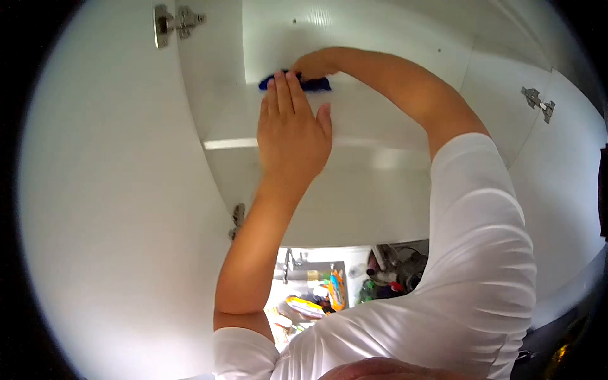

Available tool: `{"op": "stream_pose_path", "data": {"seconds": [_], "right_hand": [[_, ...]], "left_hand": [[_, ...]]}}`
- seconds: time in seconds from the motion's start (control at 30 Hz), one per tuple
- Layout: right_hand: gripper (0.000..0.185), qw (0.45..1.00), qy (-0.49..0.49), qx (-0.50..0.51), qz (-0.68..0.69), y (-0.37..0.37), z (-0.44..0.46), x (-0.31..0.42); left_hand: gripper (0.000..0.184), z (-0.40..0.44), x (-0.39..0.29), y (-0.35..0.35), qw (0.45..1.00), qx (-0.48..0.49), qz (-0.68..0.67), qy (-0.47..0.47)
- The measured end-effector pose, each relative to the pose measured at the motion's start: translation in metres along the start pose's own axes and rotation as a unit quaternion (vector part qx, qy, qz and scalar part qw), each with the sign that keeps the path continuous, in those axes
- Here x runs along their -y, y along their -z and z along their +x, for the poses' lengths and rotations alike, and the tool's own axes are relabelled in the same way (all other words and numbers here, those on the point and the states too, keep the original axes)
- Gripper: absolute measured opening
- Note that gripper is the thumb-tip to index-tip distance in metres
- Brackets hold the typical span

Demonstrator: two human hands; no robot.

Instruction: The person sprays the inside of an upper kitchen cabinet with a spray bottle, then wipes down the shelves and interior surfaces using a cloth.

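Note:
A dark blue cloth (320, 85) lies bunched at the back of the white cabinet shelf (367, 107). My right hand (315, 63) reaches in from the right and grips the cloth, its fingers partly hidden. Stretched out with the palm down, my left hand (294, 136) is over the shelf. Its long fingers lie together and the thumb stands apart. The left fingertips overlap the cloth in view; whether they press on it I cannot tell.
Cabinet doors stand open at the left (107, 190) and right (551, 171), with metal hinges (179, 23) sticking out. A lower shelf (342, 196) sits beneath. Below the cabinet are a faucet (289, 263), orange-and-white packages (335, 290) and green bottles (367, 291).

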State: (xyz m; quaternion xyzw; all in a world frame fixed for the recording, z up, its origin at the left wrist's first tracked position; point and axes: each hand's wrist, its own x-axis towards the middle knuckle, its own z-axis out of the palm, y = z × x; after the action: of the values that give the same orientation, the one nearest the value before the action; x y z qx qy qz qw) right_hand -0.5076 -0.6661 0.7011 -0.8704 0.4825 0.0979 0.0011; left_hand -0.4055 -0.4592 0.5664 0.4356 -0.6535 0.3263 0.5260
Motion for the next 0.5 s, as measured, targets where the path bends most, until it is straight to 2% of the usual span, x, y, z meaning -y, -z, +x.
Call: {"op": "stream_pose_path", "data": {"seconds": [0.07,0.1,0.13,0.2,0.23,0.27,0.33,0.37,0.4,0.43,0.5], "right_hand": [[0.047,0.974,0.008,-0.048,0.219,-0.004,-0.005,-0.002],[0.040,0.925,0.024,-0.048,0.377,-0.008,-0.003,0.005],[0.033,0.905,0.059,-0.079,0.413,-0.012,-0.011,0.026],[0.024,0.948,0.164,-0.185,0.199,-0.010,-0.007,0.056],[0.025,0.941,0.223,-0.247,-0.064,-0.007,0.008,0.066],[0.028,0.916,0.231,-0.325,-0.034,-0.005,0.036,0.071],[0.030,0.879,0.154,-0.430,0.140,0.017,0.054,0.102],[0.031,0.846,0.060,-0.443,0.292,0.033,0.045,0.120],[0.045,0.765,0.074,-0.458,0.446,0.048,0.033,0.130],[0.060,0.715,0.096,-0.482,0.497,0.073,0.042,0.126],[0.071,0.668,0.197,-0.489,0.525,0.115,0.104,0.091]], "left_hand": [[0.068,0.002,0.001,-0.001,1.000,0.008,-0.003,-0.005],[0.073,0.004,0.002,-0.004,0.999,0.032,-0.016,0.012],[0.073,0.005,0.002,-0.002,0.999,0.036,-0.016,0.005],[0.075,0.003,0.000,0.001,0.999,0.010,-0.031,0.016],[0.075,0.000,0.000,0.004,0.999,0.013,-0.029,0.013],[0.075,-0.002,-0.001,0.005,0.998,-0.004,-0.062,0.018],[0.075,0.001,0.003,0.005,0.995,-0.035,-0.088,0.022],[0.078,0.001,0.003,0.003,0.994,-0.048,-0.093,0.038],[0.082,0.000,0.003,0.002,0.992,-0.061,-0.100,0.054],[0.082,0.001,0.003,0.003,0.992,-0.061,-0.099,0.051],[0.084,0.001,0.002,0.004,0.992,-0.053,-0.101,0.047]]}}
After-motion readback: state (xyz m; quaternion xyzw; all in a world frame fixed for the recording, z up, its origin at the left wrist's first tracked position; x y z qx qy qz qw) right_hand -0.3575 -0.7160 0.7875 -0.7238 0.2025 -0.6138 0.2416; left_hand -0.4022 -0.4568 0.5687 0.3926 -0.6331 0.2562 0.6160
